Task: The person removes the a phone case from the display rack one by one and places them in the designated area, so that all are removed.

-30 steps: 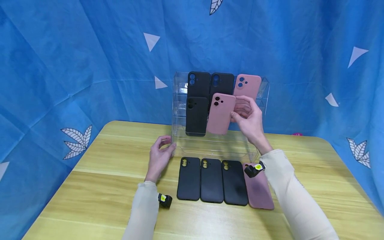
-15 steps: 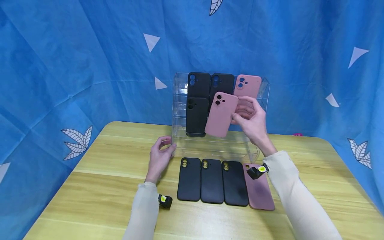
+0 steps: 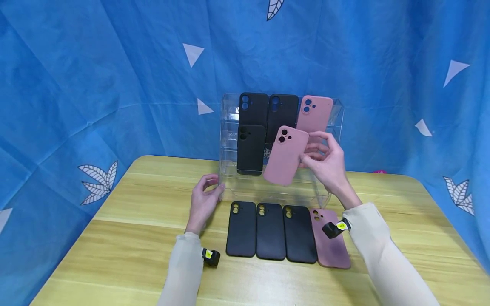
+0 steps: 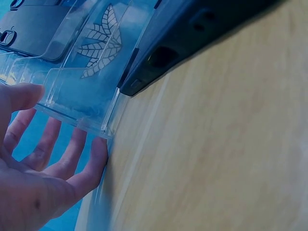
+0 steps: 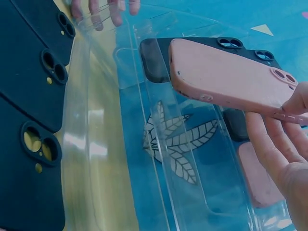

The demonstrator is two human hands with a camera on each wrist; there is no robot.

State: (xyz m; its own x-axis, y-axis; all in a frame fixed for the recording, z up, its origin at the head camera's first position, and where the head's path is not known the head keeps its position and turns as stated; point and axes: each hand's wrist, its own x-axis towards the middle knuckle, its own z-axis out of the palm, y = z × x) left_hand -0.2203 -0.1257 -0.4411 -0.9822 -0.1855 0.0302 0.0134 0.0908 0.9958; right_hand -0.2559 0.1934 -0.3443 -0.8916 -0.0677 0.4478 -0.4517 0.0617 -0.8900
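My right hand (image 3: 325,161) pinches a pink phone case (image 3: 286,156) by its right edge, thumb in front and fingers behind. The case hangs tilted before the clear acrylic display stand (image 3: 245,187); the right wrist view shows its camera cutouts near my thumb (image 5: 297,101). At the stand's lower left corner, my left hand (image 3: 204,199) holds the side, with the thumb (image 4: 26,96) at the front edge and fingers (image 4: 72,154) along the outside. On the stand's tiers are black cases (image 3: 250,149) and another pink case (image 3: 315,112), partly covered by the held one.
In front of the stand, three black phone cases (image 3: 271,231) and a pink one (image 3: 333,244) lie in a row on the wooden table (image 3: 126,238). A blue patterned cloth (image 3: 153,85) hangs behind the table. Wrist cameras (image 3: 211,257) sit at both sleeves.
My right hand has moved right and down with the pink phone case, which now leans more and uncovers more of the black case behind. The left hand stays in place.
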